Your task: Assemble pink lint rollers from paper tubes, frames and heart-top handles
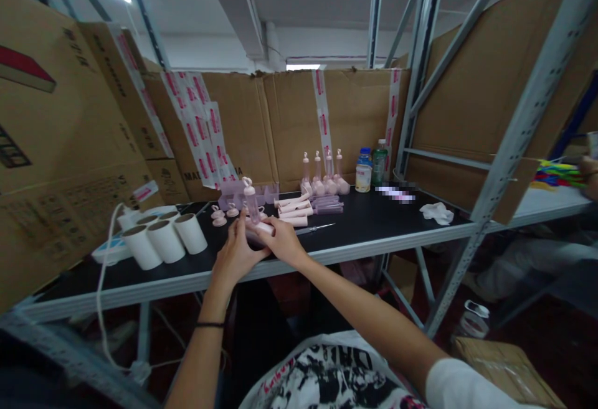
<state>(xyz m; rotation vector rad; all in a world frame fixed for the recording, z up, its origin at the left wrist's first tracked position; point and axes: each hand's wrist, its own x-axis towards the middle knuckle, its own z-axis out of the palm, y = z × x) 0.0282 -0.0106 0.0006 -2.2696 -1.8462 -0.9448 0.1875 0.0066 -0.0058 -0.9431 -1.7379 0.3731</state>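
Note:
Near the front edge of the black shelf, my left hand (pixel 237 252) curls around the base of a pink bottle-like piece (pixel 251 200), which stands upright with a ring on top. My right hand (pixel 283 239) grips a pale pink tube (pixel 262 227) lying beside that base. The two hands are close together, and their fingers partly hide both pieces. Small pink ringed caps (pixel 218 216) sit behind my left hand. Several pale pink tubes (pixel 294 211) and translucent purple pieces (pixel 329 205) lie behind and right of my right hand.
Several white rolls (pixel 167 241) and a white cable (pixel 100 291) are at the left. Assembled pink pieces (pixel 328 175) stand at the back, beside two bottles (pixel 363 171). A pointed metal tool (pixel 322 228) lies near the front, crumpled tissue (pixel 436 213) at the right. Another person's hand (pixel 589 166) shows far right.

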